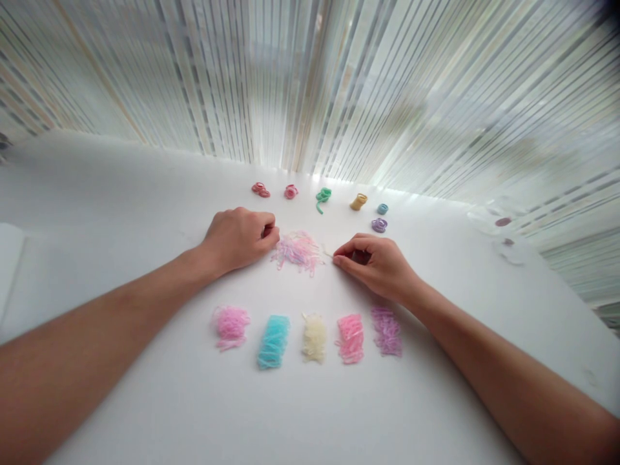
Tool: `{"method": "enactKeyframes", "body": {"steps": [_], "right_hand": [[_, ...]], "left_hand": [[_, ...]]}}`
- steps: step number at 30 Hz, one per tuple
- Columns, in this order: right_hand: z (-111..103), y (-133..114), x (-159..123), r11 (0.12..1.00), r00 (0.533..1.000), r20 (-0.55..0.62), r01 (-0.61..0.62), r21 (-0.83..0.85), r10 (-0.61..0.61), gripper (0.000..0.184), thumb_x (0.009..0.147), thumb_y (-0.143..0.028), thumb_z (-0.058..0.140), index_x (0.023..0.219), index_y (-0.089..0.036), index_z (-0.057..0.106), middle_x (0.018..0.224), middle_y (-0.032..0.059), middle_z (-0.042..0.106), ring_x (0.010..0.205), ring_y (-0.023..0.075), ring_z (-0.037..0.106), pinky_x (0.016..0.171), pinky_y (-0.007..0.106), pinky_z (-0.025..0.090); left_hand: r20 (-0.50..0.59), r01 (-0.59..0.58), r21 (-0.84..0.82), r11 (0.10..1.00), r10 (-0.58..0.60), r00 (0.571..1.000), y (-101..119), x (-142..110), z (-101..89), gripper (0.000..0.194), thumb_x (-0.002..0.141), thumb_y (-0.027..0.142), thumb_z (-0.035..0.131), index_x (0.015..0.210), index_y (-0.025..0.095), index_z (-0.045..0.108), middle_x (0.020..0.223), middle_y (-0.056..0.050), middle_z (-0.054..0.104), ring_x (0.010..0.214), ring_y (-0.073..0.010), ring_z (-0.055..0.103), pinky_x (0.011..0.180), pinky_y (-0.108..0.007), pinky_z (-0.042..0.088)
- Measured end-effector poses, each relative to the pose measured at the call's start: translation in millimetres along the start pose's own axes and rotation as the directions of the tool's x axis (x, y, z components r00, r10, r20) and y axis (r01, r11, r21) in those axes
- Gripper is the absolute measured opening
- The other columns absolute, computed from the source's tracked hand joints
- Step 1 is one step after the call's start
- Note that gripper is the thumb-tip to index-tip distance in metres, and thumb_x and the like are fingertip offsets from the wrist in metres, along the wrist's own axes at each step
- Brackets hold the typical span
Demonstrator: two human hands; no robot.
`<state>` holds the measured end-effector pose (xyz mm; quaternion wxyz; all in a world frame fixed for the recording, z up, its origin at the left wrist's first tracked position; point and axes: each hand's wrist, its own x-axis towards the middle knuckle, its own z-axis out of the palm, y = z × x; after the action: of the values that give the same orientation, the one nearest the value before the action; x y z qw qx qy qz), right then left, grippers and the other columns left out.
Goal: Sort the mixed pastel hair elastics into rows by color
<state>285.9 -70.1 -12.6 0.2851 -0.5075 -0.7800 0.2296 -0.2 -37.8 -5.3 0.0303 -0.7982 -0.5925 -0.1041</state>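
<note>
A thin pale strand is pinched between the right hand's thumb and forefinger. The left hand's fingers are curled; whether anything is gripped cannot be told. Between the fingertips, a mixed pastel pile is spread. Nearer the viewer, five single-colour bundles are lined up; beyond, small coils are set.

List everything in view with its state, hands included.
Left hand: curled, at the pile's edge
Right hand: pinching a pale strand
Mixed pile: loose, spread
Green cord: bunched, end trailing
Gold coil: wound
Cream bundle: gathered, end sticking out
Four other near bundles: gathered
Other far coils: looped
String curtain: hanging
</note>
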Motion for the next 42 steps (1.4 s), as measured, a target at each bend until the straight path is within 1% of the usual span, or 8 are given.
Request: {"method": "enactKeyframes", "body": {"steps": [6,11,15,22,31,42], "right_hand": [[1,-1,-1,1.0,1.0,0.011,0.01,0.009,-0.01,0.015,0.087,-0.029,0.071,0.084,-0.018,0.08,0.077,0.0035,0.07,0.062,0.0134,0.052,0.061,0.03,0.042],[-1,-1,-1,0.999,0.999,0.042,0.005,0.042,-0.007,0.013,0.085,-0.029,0.072,0.085,-0.018,0.079,0.078,0.004,0.07,0.063,0.0139,0.053,0.06,0.03,0.043],[-2,2,-1,0.998,0.999,0.039,-0.009,0.059,0.006,0.014,0.083,-0.03,0.074,0.086,-0.018,0.079,0.078,0.0037,0.068,0.064,0.014,0.053,0.059,0.03,0.042],[-5,9,0,0.996,0.997,0.074,-0.006,0.092,-0.001,0.016,0.083,-0.032,0.078,0.09,-0.018,0.08,0.08,0.0033,0.067,0.065,0.014,0.055,0.059,0.029,0.042],[-6,7,1,0.997,0.996,0.092,-0.012,0.076,0.005,0.018,0.085,-0.033,0.076,0.09,-0.018,0.081,0.082,0.004,0.068,0.066,0.0138,0.054,0.06,0.029,0.042],[-7,5,1,0.998,0.993,0.117,0.013,0.063,-0.021,0.019,0.089,-0.036,0.072,0.088,-0.018,0.079,0.083,0.0048,0.069,0.067,0.015,0.055,0.062,0.03,0.042]], "left_hand": [[-0.005,-0.001,-0.002,1.0,0.001,1.0,0,0,-1.0,0.037,0.092,0.046,0.044,0.075,0.023,0.067,0.071,-0.006,0.071,0.066,-0.0224,0.061,0.059,-0.035,0.028],[-0.008,-0.009,-0.002,1.0,0.009,1.0,0,0,-1.2,0.038,0.093,0.047,0.045,0.075,0.023,0.068,0.072,-0.007,0.072,0.066,-0.0231,0.062,0.059,-0.035,0.03],[-0.014,-0.007,-0.001,1.0,0.007,1.0,-1,-1,-0.5,0.037,0.093,0.046,0.046,0.077,0.023,0.07,0.073,-0.007,0.074,0.068,-0.0237,0.064,0.06,-0.035,0.033],[-0.005,0.007,-0.029,1.0,-0.007,1.0,-1,-1,-0.2,0.038,0.092,0.048,0.047,0.079,0.023,0.073,0.074,-0.008,0.073,0.069,-0.0251,0.064,0.065,-0.036,0.037],[-0.003,-0.003,-0.022,1.0,0.003,1.0,0,0,-0.8,0.036,0.092,0.046,0.046,0.074,0.023,0.067,0.073,-0.006,0.072,0.067,-0.023,0.062,0.062,-0.035,0.031],[-0.003,0.009,-0.021,1.0,-0.009,1.0,2,0,-2.2,0.033,0.091,0.044,0.048,0.078,0.024,0.07,0.076,-0.007,0.074,0.074,-0.0253,0.067,0.065,-0.035,0.037]]}}
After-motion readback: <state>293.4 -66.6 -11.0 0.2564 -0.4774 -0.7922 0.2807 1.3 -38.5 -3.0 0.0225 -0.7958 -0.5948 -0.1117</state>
